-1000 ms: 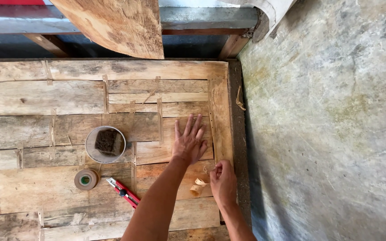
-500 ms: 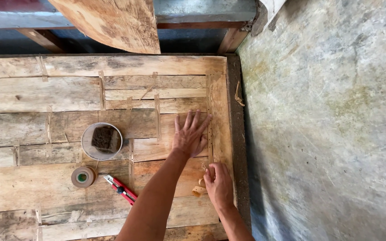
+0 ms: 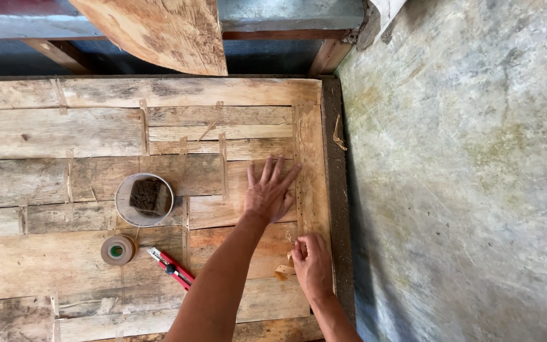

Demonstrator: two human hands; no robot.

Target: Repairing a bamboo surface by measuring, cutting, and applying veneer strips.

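A panel of worn wooden boards point(image 3: 83, 133) joined with strips of brown tape lies flat below me. My left hand point(image 3: 270, 193) presses flat on it, fingers spread, near the right-hand vertical board. My right hand point(image 3: 311, 263) is lower down at that board's edge, fingers pinched on a curl of brown tape strip point(image 3: 283, 271) that lifts off the wood.
A round metal tin point(image 3: 144, 199) with a dark sponge block sits left of my left hand. Below it lie a brown tape roll point(image 3: 118, 249) and a red utility knife point(image 3: 170, 268). Grey concrete floor point(image 3: 470, 177) runs along the right. A curved wooden slab point(image 3: 159, 31) leans at the top.
My right hand has shifted slightly left and up along the board's edge, closing on the tape curl. My left hand stays flat in the same place. The view drifted a little.
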